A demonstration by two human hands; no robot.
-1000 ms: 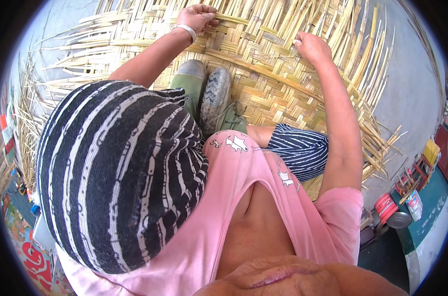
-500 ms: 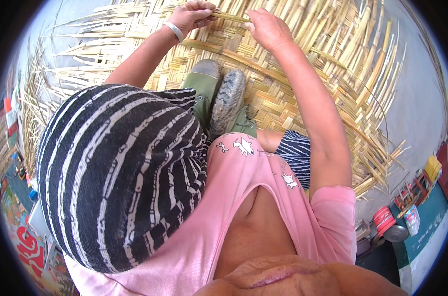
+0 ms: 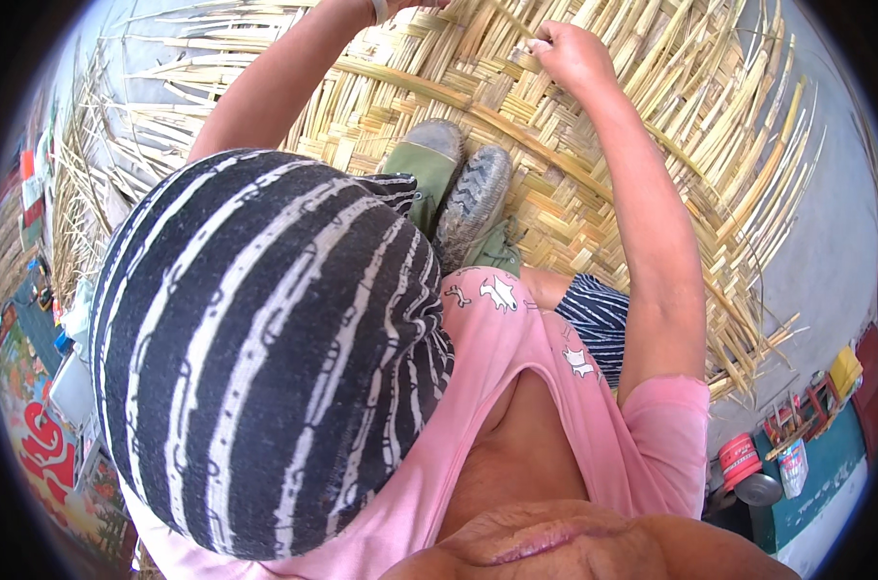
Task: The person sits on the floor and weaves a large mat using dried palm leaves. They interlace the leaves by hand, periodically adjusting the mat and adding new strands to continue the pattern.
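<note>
A strip [image 3: 509, 18] is pinched by the thumb and fingers of the right hand [image 3: 578, 60] over the woven mat [image 3: 567, 215], which is spread on the floor [image 3: 824, 256] around the shoes [image 3: 476, 198]. The left hand [image 3: 412, 4] is cut off by the upper edge (its grip cannot be told). Weaving is judged to be in hand; careful threading seems called for next.

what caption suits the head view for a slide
Right hand holding a strip over a loose-edged woven mat, left hand at the picture's top edge
</note>
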